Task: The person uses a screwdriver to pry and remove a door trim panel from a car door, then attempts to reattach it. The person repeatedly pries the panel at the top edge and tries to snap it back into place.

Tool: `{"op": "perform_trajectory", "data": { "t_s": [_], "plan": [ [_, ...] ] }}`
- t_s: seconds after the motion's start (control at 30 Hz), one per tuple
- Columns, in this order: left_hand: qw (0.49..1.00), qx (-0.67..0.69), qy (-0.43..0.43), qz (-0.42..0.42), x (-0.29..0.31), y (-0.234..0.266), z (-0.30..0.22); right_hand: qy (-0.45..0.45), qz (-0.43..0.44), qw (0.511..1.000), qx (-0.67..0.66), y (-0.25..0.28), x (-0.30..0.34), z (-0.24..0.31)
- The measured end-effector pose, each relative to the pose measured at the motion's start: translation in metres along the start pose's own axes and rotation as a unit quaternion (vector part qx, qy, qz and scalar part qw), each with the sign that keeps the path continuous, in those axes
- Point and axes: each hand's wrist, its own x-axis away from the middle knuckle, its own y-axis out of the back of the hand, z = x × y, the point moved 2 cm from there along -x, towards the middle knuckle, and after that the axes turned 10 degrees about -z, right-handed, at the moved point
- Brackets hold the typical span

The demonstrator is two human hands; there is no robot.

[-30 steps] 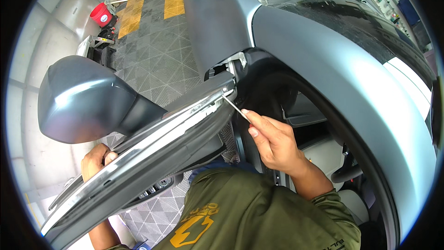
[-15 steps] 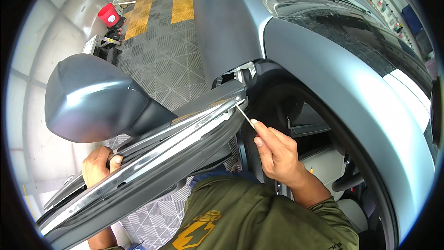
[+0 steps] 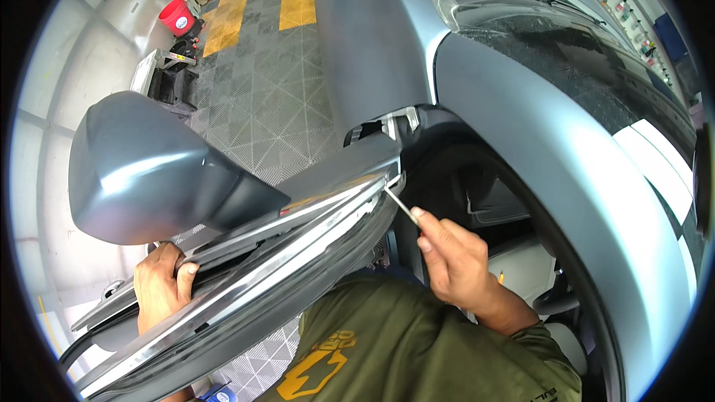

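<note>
The front door (image 3: 246,305) of a grey-blue car stands ajar across my front, its top edge lined with bright metal and dark rubber. My left hand (image 3: 165,279) reaches over that edge, fingers wrapped round a long black trim strip (image 3: 223,249), thumb sticking up. A thin, pale metal tool (image 3: 403,205) is pinched in my right hand (image 3: 456,259). Its tip touches the front corner of the door top, where the bright metal frame (image 3: 328,216) ends. The handle end is hidden in my fingers, so its exact kind is unclear.
The large side mirror (image 3: 153,167) sticks out from the door on the left. The windscreen pillar (image 3: 536,119) arches to my right, with the steering wheel (image 3: 555,299) behind it. Beyond the door are a red bucket (image 3: 176,16) and a step stool (image 3: 153,74) on the tiled floor.
The view has shifted slightly, and the door and both hands sit a little lower in it. The tool tip stays at the same corner, and my left hand keeps its grip.
</note>
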Motion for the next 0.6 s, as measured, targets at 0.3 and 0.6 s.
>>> {"op": "perform_trajectory", "data": {
  "t_s": [0.3,0.6],
  "plan": [
    [0.997,-0.008,-0.062,-0.042,-0.016,-0.001,-0.001,0.024,-0.019,1.000,0.000,-0.006,0.001,-0.004],
    [0.991,0.045,0.074,0.099,-0.008,-0.002,-0.003,-0.016,0.022,1.000,0.003,0.005,-0.008,-0.006]
  ]
}}
